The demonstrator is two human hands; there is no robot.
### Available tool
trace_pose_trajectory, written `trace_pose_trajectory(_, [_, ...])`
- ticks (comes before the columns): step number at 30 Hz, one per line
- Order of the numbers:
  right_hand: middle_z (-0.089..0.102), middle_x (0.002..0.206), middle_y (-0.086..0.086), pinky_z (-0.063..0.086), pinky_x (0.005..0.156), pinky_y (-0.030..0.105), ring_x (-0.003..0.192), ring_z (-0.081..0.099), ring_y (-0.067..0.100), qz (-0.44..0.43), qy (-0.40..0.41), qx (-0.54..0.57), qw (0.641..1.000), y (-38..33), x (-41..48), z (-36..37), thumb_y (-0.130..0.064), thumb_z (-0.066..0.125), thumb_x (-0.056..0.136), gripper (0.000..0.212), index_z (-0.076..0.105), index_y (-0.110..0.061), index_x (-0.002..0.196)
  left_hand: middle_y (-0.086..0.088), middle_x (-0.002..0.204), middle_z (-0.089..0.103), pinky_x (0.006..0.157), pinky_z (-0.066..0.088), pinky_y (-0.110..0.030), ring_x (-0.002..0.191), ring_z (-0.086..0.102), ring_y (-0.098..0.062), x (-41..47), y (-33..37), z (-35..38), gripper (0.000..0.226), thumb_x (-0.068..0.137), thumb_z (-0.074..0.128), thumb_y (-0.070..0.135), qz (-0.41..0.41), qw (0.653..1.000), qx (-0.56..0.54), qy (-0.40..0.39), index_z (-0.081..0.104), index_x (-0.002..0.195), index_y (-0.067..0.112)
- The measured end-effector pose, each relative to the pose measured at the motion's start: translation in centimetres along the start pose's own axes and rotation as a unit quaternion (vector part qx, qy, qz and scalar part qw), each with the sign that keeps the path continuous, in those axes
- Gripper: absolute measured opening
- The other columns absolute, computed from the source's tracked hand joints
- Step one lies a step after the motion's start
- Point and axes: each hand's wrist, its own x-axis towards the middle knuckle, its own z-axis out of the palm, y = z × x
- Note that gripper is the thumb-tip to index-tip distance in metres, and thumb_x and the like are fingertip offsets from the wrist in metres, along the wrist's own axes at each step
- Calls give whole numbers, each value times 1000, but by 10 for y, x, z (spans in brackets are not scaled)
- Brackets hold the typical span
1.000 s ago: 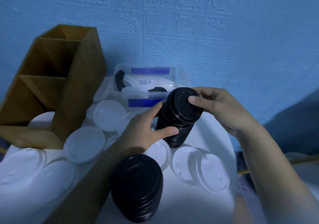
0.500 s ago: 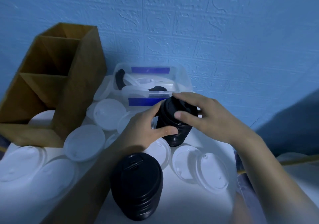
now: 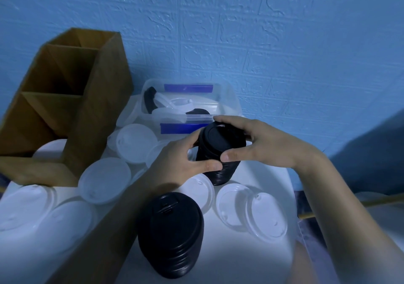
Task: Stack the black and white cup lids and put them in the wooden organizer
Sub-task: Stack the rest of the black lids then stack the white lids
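A: Hands, what have they got?
B: Both are on the tall stack of black lids [image 3: 219, 139], mid-table. The left hand [image 3: 181, 161] wraps its side, thumb across the front. The right hand [image 3: 269, 146] curls over the top lid, thumb low on the near side, fingers over the far rim. Both are grasping it.

A: Stack lifted or set down?
B: Its foot looks down on the white table [image 3: 251, 259]. Cannot be sure of the contact.

A: Other lids?
B: A second stack of black lids [image 3: 172, 233] stands nearer the camera, just right of the left forearm and held by neither hand. White lids [image 3: 105, 179] lie loose all round. Two overlap to the right of the near stack, one lies at the held stack's foot, and several spread left as far as the wooden organizer [image 3: 87, 113].

A: Organizer's position?
B: Far left, against the blue wall [image 3: 284, 43], compartments open upward, well apart from the held stack.

A: Behind the hands?
B: A clear plastic box [image 3: 229, 100] with blue clips, just behind the held stack. Black and white lids show inside it.
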Motion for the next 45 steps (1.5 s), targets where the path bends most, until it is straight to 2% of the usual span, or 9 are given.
trace_pose_trajectory(6, [54, 141, -23, 41, 111, 25, 128, 52, -7, 0, 3, 14, 1000, 3, 0, 3, -33, 86, 80, 86, 39, -38, 152, 24, 126, 67, 111, 45, -44, 124, 59, -1, 0, 1, -1, 75, 71, 86, 39, -6, 1000, -1, 7, 53, 137, 48])
trace_pose_trajectory(11, [55, 137, -25, 41, 107, 15, 126, 51, -11, -7, 30, 10, 999, 3, -3, 12, -32, 84, 81, 80, 43, -37, 148, 28, 123, 67, 111, 45, -38, 121, 58, 6, -3, 2, 0, 77, 69, 90, 37, -15, 1000, 9, 13, 53, 136, 50])
trace_pose_trajectory(16, [51, 143, -25, 38, 114, 27, 131, 47, -6, -14, 76, -20, 997, 4, -6, 22, -63, 78, 67, 97, 39, -36, 152, 28, 120, 67, 108, 48, -39, 119, 59, 5, -3, 4, 0, 79, 63, 88, 50, -16, 999, 20, 22, 52, 134, 55])
trace_pose_trajectory(20, [53, 139, -26, 40, 113, 30, 128, 50, -4, -15, 106, -47, 993, 4, -10, 27, -57, 79, 77, 86, 39, -38, 151, 29, 120, 68, 108, 47, -38, 118, 59, 6, -3, 6, 1, 80, 61, 85, 54, -13, 999, 24, 21, 52, 134, 55])
trace_pose_trajectory(28, [52, 131, -30, 36, 98, 9, 121, 50, -6, -18, 145, -74, 986, 2, -15, 35, -60, 74, 80, 80, 40, -39, 150, 30, 120, 67, 109, 46, -39, 119, 59, 6, -3, 6, 0, 76, 68, 88, 43, -3, 999, 33, 9, 52, 133, 57])
trace_pose_trajectory(31, [55, 122, -36, 39, 98, 12, 119, 52, -8, -17, 145, -55, 988, 3, -15, 36, -59, 76, 78, 78, 44, -40, 146, 29, 122, 67, 109, 46, -39, 120, 59, 5, -4, 6, -1, 78, 69, 89, 41, -8, 1000, 29, 4, 52, 137, 52])
trace_pose_trajectory(34, [57, 132, -30, 42, 110, 26, 125, 53, -7, -11, 124, -2, 992, 7, -13, 31, -63, 81, 69, 91, 43, -42, 148, 30, 123, 66, 110, 45, -38, 121, 58, 7, -4, 6, -2, 76, 70, 89, 37, -11, 999, 33, 4, 53, 135, 52])
trace_pose_trajectory(41, [62, 135, -18, 49, 102, 23, 129, 56, 1, -39, 81, 120, 989, 18, -27, 26, -19, 78, 86, 67, 47, -31, 144, 32, 127, 63, 115, 41, -39, 126, 53, 10, -4, 8, -3, 80, 74, 89, 33, -11, 999, 32, -11, 48, 140, 49])
trace_pose_trajectory(45, [61, 136, -17, 49, 95, 17, 129, 55, 2, -49, 76, 137, 986, 21, -25, 27, -13, 75, 90, 63, 48, -29, 144, 29, 133, 61, 115, 39, -33, 129, 51, 10, -4, 9, -6, 102, 74, 85, 52, -10, 999, 27, -20, 20, 152, 58])
